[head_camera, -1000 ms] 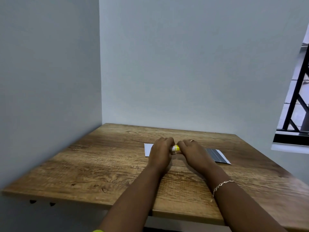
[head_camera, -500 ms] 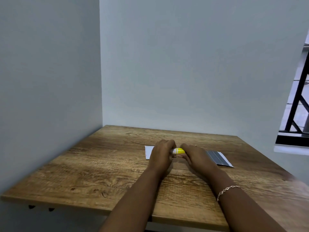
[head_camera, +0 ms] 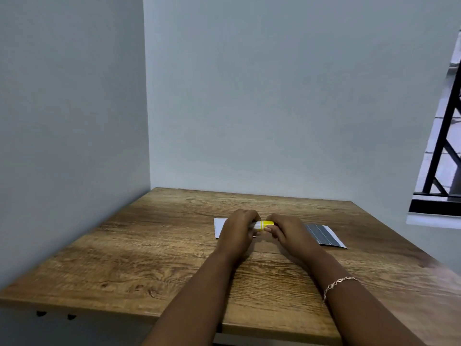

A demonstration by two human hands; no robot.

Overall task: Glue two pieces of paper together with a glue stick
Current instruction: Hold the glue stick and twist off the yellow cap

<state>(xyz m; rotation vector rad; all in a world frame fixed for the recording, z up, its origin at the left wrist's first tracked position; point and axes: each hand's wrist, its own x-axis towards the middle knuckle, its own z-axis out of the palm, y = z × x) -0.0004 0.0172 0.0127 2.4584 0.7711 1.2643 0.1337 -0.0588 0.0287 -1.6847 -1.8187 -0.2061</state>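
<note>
Uncapping the glue stick [head_camera: 260, 225], held over the worktop [head_camera: 149, 250] between the white paper [head_camera: 219, 227] and the dark paper [head_camera: 323, 234], likely goes best with the left hand [head_camera: 237, 233] gripping its body steady and the right hand [head_camera: 287, 232] pinching the yellow cap [head_camera: 268, 223] pulling straight.

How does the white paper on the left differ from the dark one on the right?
The white paper is plain; the dark paper is grey-black with thin pale lines and a white edge. The white paper shows only a small part beside the left hand; more of the dark paper shows past the right hand. Both lie flat on the table.
</note>
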